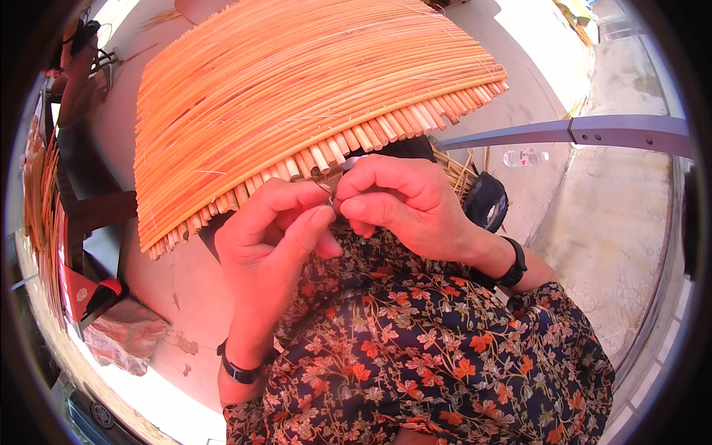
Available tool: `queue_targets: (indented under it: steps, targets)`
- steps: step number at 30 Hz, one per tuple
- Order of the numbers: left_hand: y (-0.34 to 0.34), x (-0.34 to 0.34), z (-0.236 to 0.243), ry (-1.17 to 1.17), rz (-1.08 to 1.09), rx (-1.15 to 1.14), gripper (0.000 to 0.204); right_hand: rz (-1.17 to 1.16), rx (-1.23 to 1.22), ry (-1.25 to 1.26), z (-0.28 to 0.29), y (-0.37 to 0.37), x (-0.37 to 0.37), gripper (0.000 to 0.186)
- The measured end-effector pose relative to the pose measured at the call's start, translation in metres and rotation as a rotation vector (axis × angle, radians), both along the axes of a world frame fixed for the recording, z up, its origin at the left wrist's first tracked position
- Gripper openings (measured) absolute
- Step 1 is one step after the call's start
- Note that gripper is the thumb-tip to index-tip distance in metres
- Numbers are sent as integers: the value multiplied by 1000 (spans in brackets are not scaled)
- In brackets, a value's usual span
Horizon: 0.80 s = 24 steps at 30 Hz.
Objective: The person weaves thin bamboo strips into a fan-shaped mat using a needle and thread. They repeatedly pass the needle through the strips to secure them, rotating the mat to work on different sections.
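Observation:
A large mat of straw-coloured stalks [311,81], laid side by side and stitched with pale thread, spreads out in front of me. Its near edge shows a row of cut stalk ends. Just below that edge, my left hand [271,233] and my right hand [400,196] meet with bent, pinching fingers. A thin dark strand [326,191] curves between the fingertips, at the left thumb and forefinger. Whether it is thread or wire is too small to tell. The right fingertips are closed close beside it, and what they hold is hidden.
Dark wooden furniture [93,196] and a bundle of loose stalks [43,193] stand at the left, near a stone block [126,334]. To the right, a grey metal bar [623,132] crosses above a clear plastic bottle [525,157]. More stalks [456,172] lie beyond my right wrist.

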State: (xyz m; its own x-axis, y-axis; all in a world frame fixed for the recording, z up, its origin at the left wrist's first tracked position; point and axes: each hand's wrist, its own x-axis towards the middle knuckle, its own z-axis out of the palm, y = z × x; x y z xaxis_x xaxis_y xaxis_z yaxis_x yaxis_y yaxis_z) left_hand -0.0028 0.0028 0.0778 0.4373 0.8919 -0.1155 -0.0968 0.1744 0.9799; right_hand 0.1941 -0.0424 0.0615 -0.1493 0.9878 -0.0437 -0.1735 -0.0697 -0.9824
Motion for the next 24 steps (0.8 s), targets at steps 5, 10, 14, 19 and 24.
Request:
queue_targets:
  steps: [5,10,14,19,24]
  targets:
    - [4,-5,-12,-203,-24,-99,9,-16,125,-158,5,3,-3,9]
    - [4,-5,-19,-243,-33,-128,7,-15,199,-228,3,4,-3,6]
    - [4,-4,-20,-225,-37,-129,6,-33,220,-296,6,4,-3,4]
    - [2,-1,-20,-226,-23,-117,6,-135,178,-272,7,1,-9,5]
    - [1,-2,-21,-154,-6,-72,7,-218,472,-530,0,2,-8,6]
